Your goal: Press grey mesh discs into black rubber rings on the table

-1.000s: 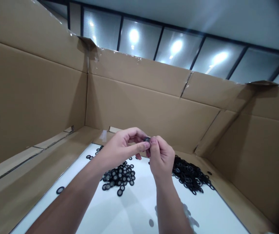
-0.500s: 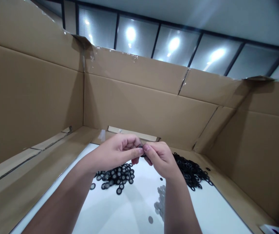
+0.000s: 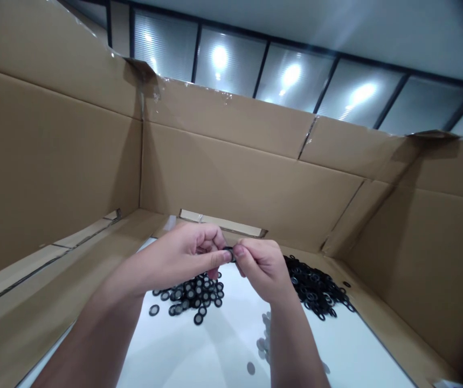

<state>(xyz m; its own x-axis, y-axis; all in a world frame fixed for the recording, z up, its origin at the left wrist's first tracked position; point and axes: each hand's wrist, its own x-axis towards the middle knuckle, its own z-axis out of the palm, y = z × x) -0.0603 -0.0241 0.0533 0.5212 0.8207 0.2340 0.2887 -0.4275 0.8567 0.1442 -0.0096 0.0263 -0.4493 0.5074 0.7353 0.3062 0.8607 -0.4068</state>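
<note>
Between the fingertips of both hands is a small black ring (image 3: 229,249), partly covered by the fingers. My left hand (image 3: 204,249) pinches its left side with the thumb and fingers. On its right side, my right hand (image 3: 260,261) grips with thumb and curled fingers. Below my left hand lies a pile of black-rimmed discs with grey centres (image 3: 198,293). A heap of black rings (image 3: 316,285) is at the right, beyond my right wrist. Thin grey discs (image 3: 262,345) lie beside and partly behind my right forearm.
A white board (image 3: 182,350) carries the piles. Tall cardboard walls (image 3: 231,172) surround it at the back and sides. One grey disc (image 3: 251,368) lies apart near the front, and a dark ring (image 3: 346,284) sits on the cardboard at the right.
Both hands have shifted slightly left, and more of the black ring shows between the fingertips. A loose black piece near my right wrist is no longer visible.
</note>
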